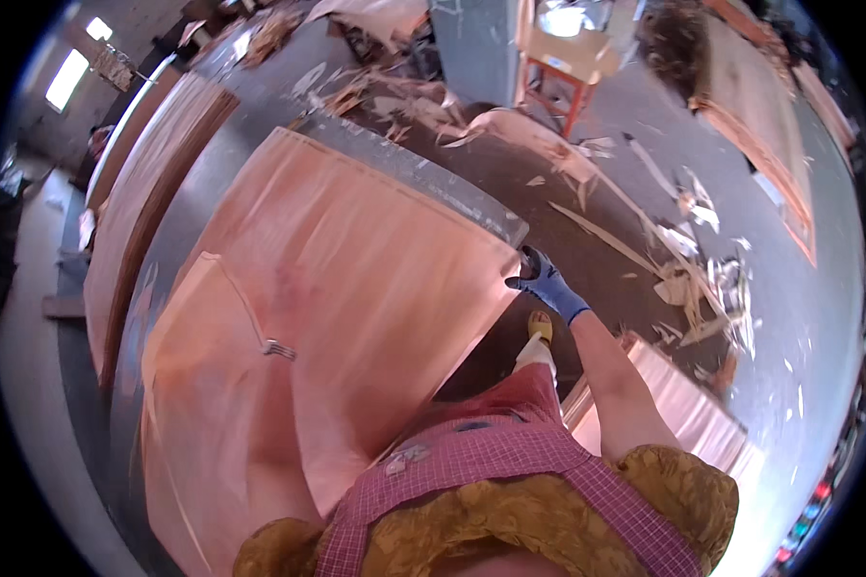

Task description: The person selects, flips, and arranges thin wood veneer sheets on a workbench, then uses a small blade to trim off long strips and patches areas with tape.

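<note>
A large, thin, pinkish-tan wood veneer sheet (pixel 385 231) lies spread before me, over a grey worktable edge (pixel 423 183) on its far side. At the sheet's far right corner, my right hand (pixel 548 287), in a blue glove with dark fingertips, pinches the edge between thumb and fingers. My left forearm reaches forward over the near left part, where a second veneer piece (pixel 188 327) with a curled, uneven edge lies. A grey striped band (pixel 279 349) shows at the left wrist. Beyond it the hand cannot be made out; its fingers are hidden or blurred.
Stacked veneer (pixel 154 192) stands at the left, and another stack (pixel 755 115) at the far right. A lower veneer pile (pixel 683 394) sits by my right side. Torn veneer scraps (pixel 688 288) litter the floor. A wooden chair (pixel 563 67) stands at the back.
</note>
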The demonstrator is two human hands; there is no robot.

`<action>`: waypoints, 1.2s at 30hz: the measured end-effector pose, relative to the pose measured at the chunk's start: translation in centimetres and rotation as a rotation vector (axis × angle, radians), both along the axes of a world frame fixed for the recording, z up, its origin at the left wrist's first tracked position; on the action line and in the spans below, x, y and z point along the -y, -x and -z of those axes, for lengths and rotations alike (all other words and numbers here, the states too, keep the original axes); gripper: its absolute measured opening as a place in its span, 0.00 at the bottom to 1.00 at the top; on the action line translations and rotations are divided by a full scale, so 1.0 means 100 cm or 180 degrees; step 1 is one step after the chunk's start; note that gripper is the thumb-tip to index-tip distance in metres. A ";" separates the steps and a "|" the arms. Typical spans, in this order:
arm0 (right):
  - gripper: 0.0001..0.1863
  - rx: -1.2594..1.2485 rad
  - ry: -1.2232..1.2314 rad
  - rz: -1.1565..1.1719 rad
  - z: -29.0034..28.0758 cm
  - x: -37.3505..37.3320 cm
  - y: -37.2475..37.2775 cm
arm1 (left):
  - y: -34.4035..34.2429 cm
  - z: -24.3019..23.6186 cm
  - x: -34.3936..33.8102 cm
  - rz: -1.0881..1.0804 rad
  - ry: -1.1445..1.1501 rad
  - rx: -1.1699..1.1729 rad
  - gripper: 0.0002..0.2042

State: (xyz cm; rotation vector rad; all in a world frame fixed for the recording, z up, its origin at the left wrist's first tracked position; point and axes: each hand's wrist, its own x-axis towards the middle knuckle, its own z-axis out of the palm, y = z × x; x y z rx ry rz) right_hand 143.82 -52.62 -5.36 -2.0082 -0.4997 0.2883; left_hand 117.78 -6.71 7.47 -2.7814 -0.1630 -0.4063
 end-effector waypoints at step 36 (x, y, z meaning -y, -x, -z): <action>0.19 -0.1649 0.0824 -0.1927 0.074 0.118 -0.112 | -0.148 0.042 0.275 -0.2356 0.1843 -0.0134 0.42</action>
